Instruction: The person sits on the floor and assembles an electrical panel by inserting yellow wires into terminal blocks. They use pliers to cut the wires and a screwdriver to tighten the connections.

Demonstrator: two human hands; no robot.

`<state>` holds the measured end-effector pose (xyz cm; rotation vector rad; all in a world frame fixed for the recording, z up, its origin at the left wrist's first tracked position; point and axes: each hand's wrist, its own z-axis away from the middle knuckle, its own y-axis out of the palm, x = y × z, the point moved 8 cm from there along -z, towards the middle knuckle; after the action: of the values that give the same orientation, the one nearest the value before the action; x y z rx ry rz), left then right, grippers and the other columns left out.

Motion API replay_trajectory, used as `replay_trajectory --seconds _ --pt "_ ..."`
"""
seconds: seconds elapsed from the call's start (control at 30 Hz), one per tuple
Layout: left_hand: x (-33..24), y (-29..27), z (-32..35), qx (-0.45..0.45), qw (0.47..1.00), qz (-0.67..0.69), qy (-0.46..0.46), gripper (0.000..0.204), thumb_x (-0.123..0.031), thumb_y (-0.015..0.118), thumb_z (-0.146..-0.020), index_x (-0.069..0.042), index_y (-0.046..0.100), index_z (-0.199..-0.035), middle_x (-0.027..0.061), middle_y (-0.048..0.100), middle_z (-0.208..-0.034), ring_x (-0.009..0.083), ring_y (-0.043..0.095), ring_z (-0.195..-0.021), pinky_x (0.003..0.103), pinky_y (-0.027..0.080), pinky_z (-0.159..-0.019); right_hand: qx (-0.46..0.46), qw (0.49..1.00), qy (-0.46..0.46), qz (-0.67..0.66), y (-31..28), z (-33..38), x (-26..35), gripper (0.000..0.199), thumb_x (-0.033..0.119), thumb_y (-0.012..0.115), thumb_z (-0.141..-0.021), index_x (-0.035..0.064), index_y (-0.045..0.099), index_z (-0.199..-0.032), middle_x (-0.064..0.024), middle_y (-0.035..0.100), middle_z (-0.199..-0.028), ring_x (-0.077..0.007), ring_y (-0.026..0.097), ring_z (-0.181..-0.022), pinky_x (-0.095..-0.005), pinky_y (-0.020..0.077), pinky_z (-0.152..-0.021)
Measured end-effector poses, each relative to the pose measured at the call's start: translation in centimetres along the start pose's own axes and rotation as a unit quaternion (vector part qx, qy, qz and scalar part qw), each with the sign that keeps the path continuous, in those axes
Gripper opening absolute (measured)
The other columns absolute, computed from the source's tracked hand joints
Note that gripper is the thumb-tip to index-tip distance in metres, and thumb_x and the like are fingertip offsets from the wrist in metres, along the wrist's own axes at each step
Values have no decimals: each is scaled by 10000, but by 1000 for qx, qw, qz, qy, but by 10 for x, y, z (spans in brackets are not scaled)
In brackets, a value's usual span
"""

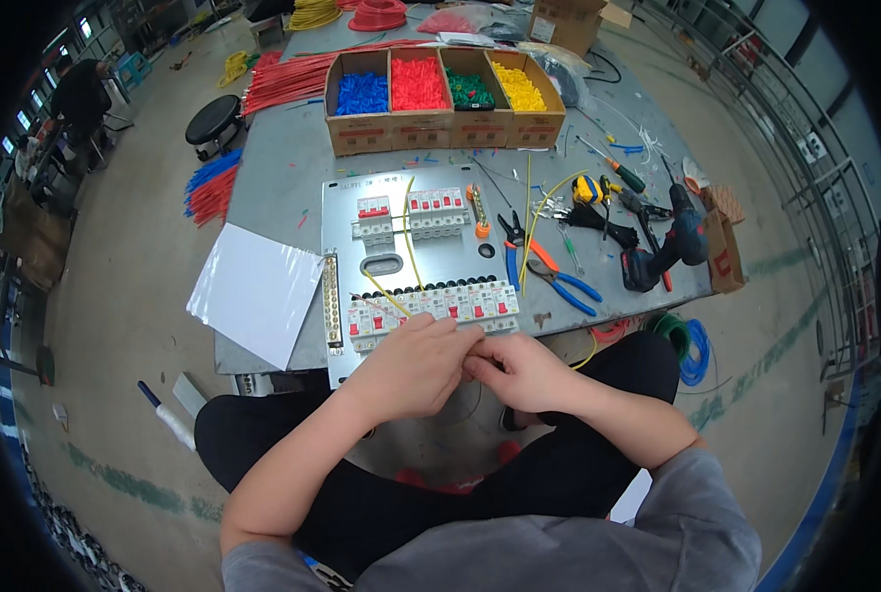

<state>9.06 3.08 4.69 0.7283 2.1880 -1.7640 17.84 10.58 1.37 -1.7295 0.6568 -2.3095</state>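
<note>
My left hand [416, 363] and my right hand [525, 373] meet at the near edge of a metal mounting plate [440, 261]. Fingers of both are curled together, and whatever they pinch is hidden. Just beyond them a row of white circuit breakers with red switches [429, 312] runs across the plate. A short yellow wire [385, 293] slants down toward my left knuckles; its lower end is out of sight. Another yellow wire [409, 232] stretches from the row up between two smaller breaker groups [372, 219]. A brass terminal bar [332, 301] lines the plate's left side.
Cardboard bins [445, 128] of blue, red, green and yellow caps stand at the back. To the right lie wire strippers [512, 247], orange-and-blue pliers [566, 286], a tape measure [588, 188] and a cordless drill [669, 242]. A white sheet [255, 294] overhangs the table's left edge.
</note>
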Motion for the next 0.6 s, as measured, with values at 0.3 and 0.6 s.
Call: replay_trajectory --seconds 0.3,0.6 --pt "20 -27 11 4 997 32 -64 214 -87 611 -927 -66 671 -1131 94 647 -935 290 593 -914 398 429 -858 144 987 56 -38 -13 -5 -4 244 192 531 -1079 15 690 -1134 -32 593 -760 -136 577 -735 -322 486 -698" --pt "25 -40 11 -46 999 -4 -7 85 -99 663 -907 -81 708 -977 53 619 -836 262 554 -834 388 393 -809 131 990 59 3 -42 3 -17 240 232 607 -1052 34 735 -1103 -35 667 -835 -130 596 -788 -325 500 -750"
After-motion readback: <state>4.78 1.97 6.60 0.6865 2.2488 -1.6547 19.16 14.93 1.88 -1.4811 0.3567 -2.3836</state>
